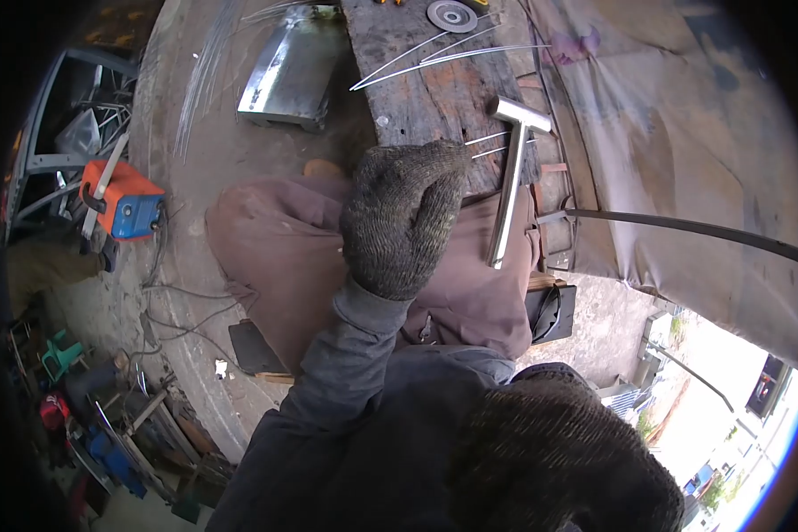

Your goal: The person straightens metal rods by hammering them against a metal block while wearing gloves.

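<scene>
My left hand [403, 217], in a dark knitted glove, is raised over my lap with its fingers pressed together; what it holds, if anything, is hidden. Thin metal rods [488, 141] show just right of its fingertips. My right hand [567, 452], also gloved, is large and close to the camera at the bottom; its fingers cannot be made out. A shiny T-shaped metal piece [511, 182] lies across the edge of the worn wooden board [434, 97] and over my leg. Longer thin rods [443, 59] lie farther up the board.
A grinding disc [452, 16] is at the board's far end. Beside the board sits a curved sheet-metal piece [293, 71]. An orange and blue machine [124, 199] with cables stands left. A large sheet [674, 133] covers the right side. Stools and scrap fill the lower left.
</scene>
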The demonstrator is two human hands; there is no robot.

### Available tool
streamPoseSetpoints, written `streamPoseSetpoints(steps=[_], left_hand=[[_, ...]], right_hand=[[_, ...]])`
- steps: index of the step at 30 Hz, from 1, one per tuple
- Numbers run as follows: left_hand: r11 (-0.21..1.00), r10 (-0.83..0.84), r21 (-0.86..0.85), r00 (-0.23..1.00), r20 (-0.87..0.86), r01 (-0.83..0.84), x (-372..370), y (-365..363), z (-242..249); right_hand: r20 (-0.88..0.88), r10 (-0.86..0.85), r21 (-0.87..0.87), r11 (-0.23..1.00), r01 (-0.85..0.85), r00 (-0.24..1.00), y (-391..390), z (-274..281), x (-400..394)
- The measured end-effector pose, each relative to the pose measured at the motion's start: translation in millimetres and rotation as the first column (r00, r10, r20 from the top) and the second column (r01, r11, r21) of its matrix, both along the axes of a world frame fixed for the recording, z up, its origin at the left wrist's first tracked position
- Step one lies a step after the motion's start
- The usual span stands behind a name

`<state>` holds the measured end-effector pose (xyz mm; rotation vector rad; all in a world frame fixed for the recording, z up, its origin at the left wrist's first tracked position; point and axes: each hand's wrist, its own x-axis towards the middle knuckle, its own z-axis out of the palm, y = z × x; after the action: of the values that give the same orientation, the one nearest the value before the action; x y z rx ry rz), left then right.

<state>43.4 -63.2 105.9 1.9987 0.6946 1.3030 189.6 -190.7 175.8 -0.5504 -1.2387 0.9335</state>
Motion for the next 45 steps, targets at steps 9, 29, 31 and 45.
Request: streamPoseSetpoints(steps=[9, 29, 31, 45], left_hand=[[0.98, 0.015, -0.199, 0.992, 0.125, 0.01, 4, -1, 3], [0.999, 0.037, 0.012, 0.999, 0.015, -0.037, 10, 5, 2], [0.998, 0.044, 0.048, 0.999, 0.014, -0.044, 10, 6, 1], [0.998, 0.052, 0.031, 0.998, 0.017, -0.053, 9, 5, 0]], right_hand=[[-0.015, 0.047, -0.017, 0.999, -0.047, 0.999, 7, 0, -2], [-0.042, 0.115, -0.048, 0.992, -0.117, 0.993, 13, 4, -3], [-0.047, 0.119, -0.051, 0.991, -0.121, 0.992, 13, 3, -3], [-0.071, 0.143, -0.066, 0.987, -0.148, 0.987, 15, 8, -4]])
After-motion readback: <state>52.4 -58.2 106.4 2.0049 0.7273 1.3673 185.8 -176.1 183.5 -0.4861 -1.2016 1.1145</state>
